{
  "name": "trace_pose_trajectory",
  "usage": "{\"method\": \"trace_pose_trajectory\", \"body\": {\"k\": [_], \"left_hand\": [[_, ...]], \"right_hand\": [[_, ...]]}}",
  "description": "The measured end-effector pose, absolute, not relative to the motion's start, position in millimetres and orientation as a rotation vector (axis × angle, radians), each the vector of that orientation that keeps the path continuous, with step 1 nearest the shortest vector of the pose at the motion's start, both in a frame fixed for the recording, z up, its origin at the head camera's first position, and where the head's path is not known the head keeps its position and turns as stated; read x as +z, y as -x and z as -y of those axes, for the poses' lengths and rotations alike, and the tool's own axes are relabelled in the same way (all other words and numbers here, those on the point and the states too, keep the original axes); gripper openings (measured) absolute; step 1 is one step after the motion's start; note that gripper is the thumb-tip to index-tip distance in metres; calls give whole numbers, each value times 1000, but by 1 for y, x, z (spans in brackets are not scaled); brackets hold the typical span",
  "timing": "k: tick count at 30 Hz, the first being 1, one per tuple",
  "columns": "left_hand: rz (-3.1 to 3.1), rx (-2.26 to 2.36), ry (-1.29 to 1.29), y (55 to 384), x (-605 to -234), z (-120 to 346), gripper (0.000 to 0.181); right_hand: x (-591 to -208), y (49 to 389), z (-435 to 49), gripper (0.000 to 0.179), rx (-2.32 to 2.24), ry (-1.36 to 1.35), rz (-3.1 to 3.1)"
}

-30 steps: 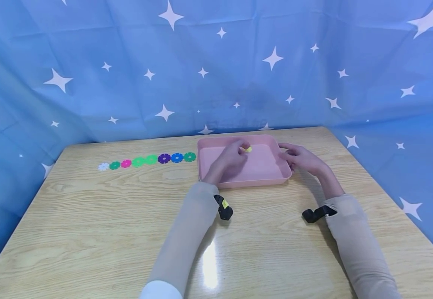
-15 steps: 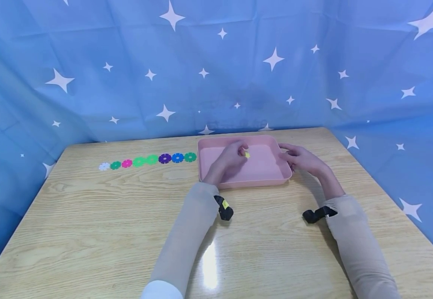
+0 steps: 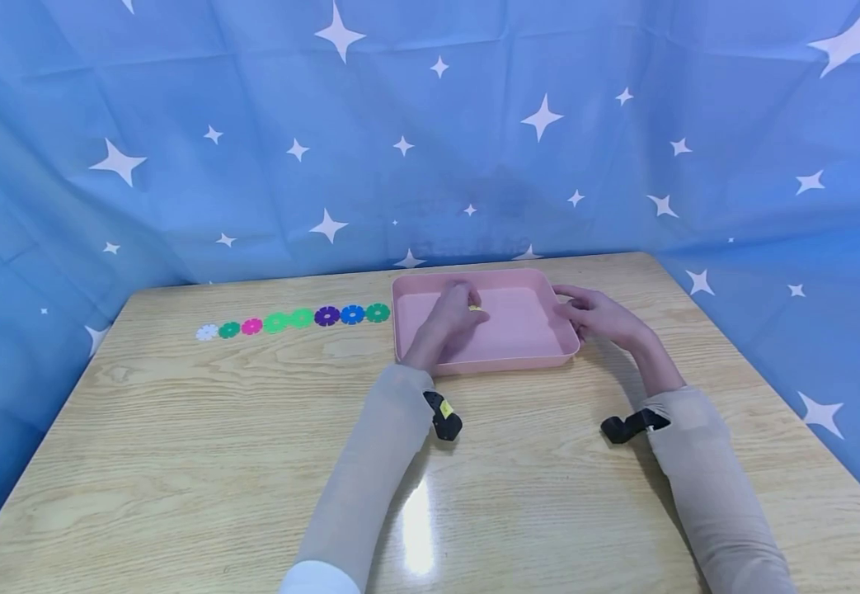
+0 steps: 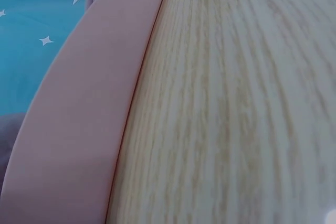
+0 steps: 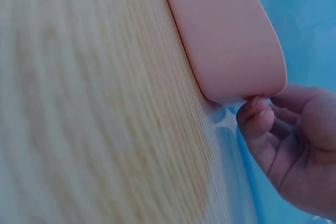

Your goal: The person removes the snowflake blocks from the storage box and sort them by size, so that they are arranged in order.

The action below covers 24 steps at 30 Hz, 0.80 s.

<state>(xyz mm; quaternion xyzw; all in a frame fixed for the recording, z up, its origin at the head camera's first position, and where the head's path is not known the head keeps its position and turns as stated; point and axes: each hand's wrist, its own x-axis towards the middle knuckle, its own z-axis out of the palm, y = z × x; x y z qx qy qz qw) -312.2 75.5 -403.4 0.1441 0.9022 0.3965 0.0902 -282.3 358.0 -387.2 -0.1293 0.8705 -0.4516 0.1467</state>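
In the head view my left hand (image 3: 452, 318) reaches into the pink tray (image 3: 526, 359) from its near left side. A small yellow piece (image 3: 476, 308) is pinched in its fingers, mostly covered by them. At the tray's right end, my right hand (image 3: 600, 318) holds the rim. Up close in the right wrist view, curled fingertips (image 5: 260, 109) lie against the tray's outer end wall. The left wrist view is filled by the tray's side wall (image 4: 89, 103), which hides nearly all of the left hand.
Left of the tray, flower-shaped plastic discs run in a row: white (image 3: 207, 331), pink (image 3: 251, 327), purple (image 3: 327, 316), blue (image 3: 352, 314) and several green ones (image 3: 378, 313). A blue star-patterned curtain (image 3: 430, 124) hangs behind the wooden table (image 3: 214, 462).
Inside the tray, my left fingers and the yellow piece have shifted a little to the left and nearer. My right hand and the tray stay put.
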Motion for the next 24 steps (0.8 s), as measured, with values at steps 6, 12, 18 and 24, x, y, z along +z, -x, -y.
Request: {"method": "trace_pose_trajectory", "body": {"k": [6, 12, 18, 24], "left_hand": [[-2674, 1213, -448, 311, -401, -71, 23], [-2640, 1276, -500, 311, -401, -63, 8], [-2633, 1314, -567, 307, -395, -53, 5], [-2629, 1386, -606, 303, -387, -41, 10]], "right_hand": [[-387, 282, -357, 58, -1286, 369, -2521], [-386, 281, -358, 59, -1279, 362, -2528], [-388, 281, -358, 58, -1277, 370, -2528], [-388, 281, -358, 58, -1274, 366, -2535]]}}
